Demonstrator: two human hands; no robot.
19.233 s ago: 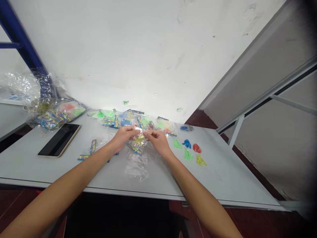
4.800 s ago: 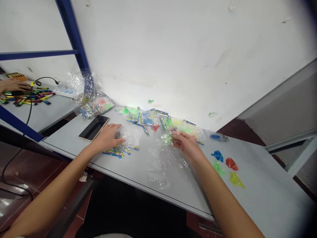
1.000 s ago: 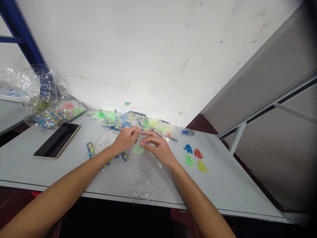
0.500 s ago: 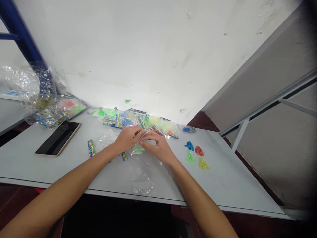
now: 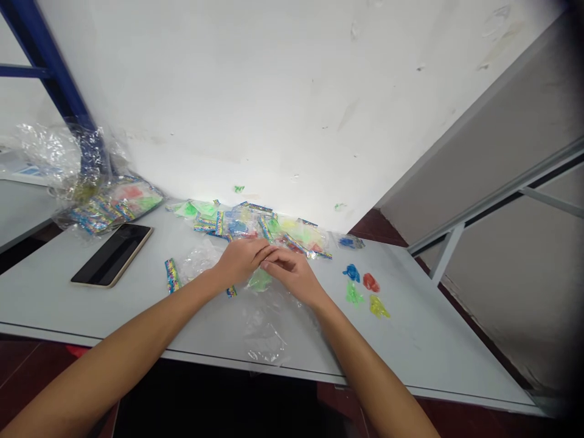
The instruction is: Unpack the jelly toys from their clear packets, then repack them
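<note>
My left hand (image 5: 241,260) and my right hand (image 5: 292,274) meet over the middle of the table, fingertips touching and fingers closed. Between and below them spreads a clear plastic bag (image 5: 267,331), pinched at its upper part; the exact grip is hidden behind the fingers. A crumpled light green piece (image 5: 260,280) shows in or under the film just beneath the fingertips. Left of my left hand lies crumpled clear wrapping (image 5: 197,258) with a colourful printed strip (image 5: 171,275). Just beyond both hands is a row of small packets (image 5: 296,234) with printed header strips and coloured contents.
On the right lie crumpled blue (image 5: 351,272), red (image 5: 371,282), green (image 5: 353,293) and yellow (image 5: 378,306) pieces. A phone (image 5: 112,255) rests at the left, near a large clear bag of packets (image 5: 114,207). A white wall (image 5: 274,91) bounds the table's back.
My fingers have drawn closer together, and the left fingers now press against the right ones. The whole view has shifted slightly; the loose pieces lie as before.
</note>
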